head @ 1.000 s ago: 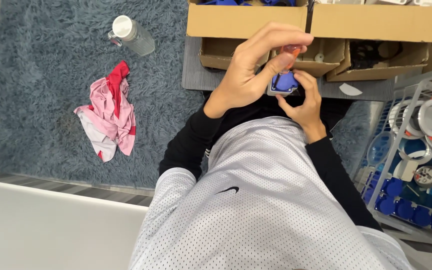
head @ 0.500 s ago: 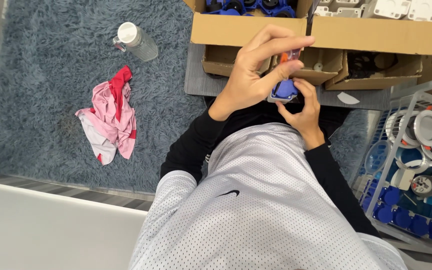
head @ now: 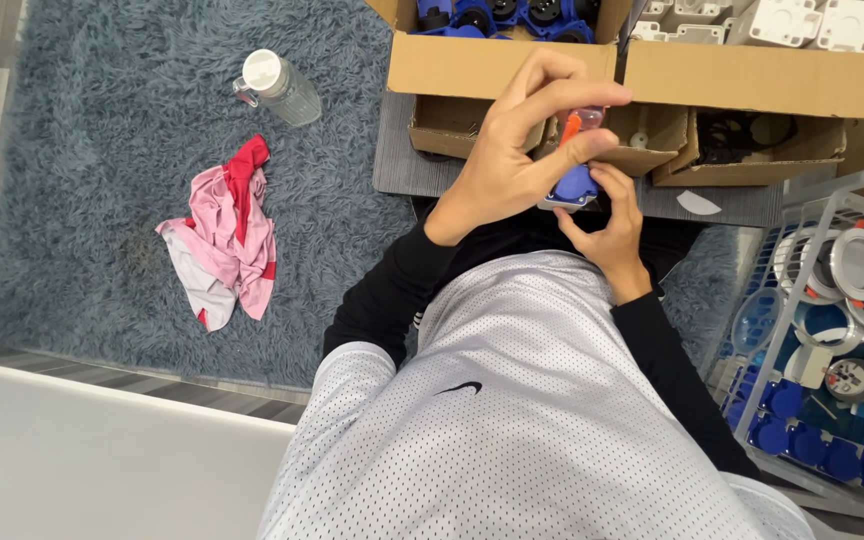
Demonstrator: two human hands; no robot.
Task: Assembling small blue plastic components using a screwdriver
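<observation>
cloth [head: 220, 235] left of hands [head: 552, 170], boxes [head: 652, 70] perhaps behind

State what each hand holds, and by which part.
Right hand grips the blue part from below, at its base. Left hand pinches an orange-handled tool above it.

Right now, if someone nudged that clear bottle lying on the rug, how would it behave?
The clear bottle lies on its side and looks round, so it may roll. The shaggy blue rug would probably stop it quickly. It looks like light plastic, though its contents cannot be seen.

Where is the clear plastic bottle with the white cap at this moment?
In the head view, the clear plastic bottle with the white cap lies on the grey-blue shaggy rug, upper left, above the crumpled pink and red cloth and left of the cardboard boxes.
</observation>
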